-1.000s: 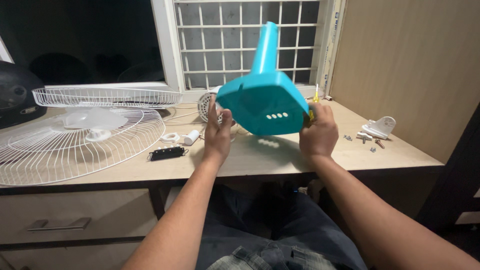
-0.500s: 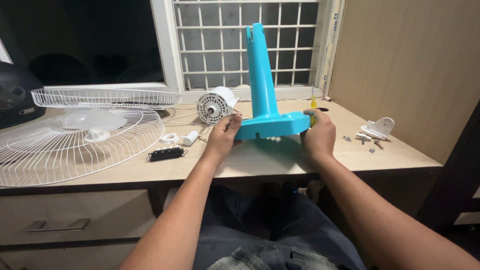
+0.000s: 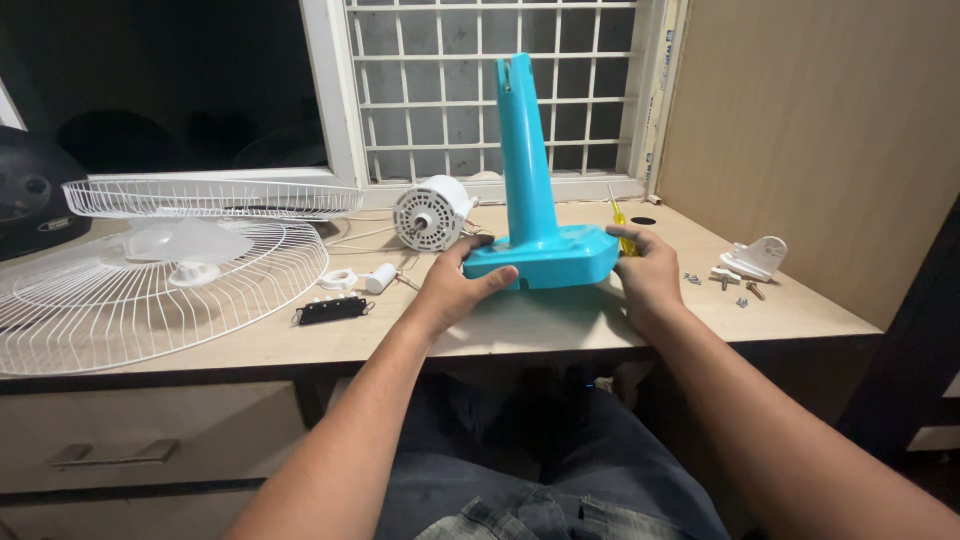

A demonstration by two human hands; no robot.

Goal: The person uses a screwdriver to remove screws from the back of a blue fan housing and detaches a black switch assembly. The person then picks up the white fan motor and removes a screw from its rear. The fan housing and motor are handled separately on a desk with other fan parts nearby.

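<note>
A turquoise fan base [image 3: 545, 258] with its tall neck [image 3: 525, 140] stands upright on the wooden desk [image 3: 560, 320]. My left hand [image 3: 458, 285] grips the base's left front corner, thumb on top. My right hand [image 3: 650, 268] rests against the base's right side and holds a yellow screwdriver [image 3: 620, 222] that points up behind the fingers. Just behind my left hand lies a white fan motor [image 3: 432, 212] with wires.
Two white wire fan grilles [image 3: 130, 320] and a clear blade [image 3: 190, 242] fill the desk's left. A black terminal strip [image 3: 333, 307], white capacitor [image 3: 382, 277] and ring [image 3: 340, 277] lie nearby. A white bracket [image 3: 760, 254] and screws [image 3: 725, 284] sit right, by a wooden wall panel [image 3: 820, 140].
The base was held tilted in the air with its underside facing me; both hands turned it upright and lowered it onto the desk. The screwdriver stayed in my right hand.
</note>
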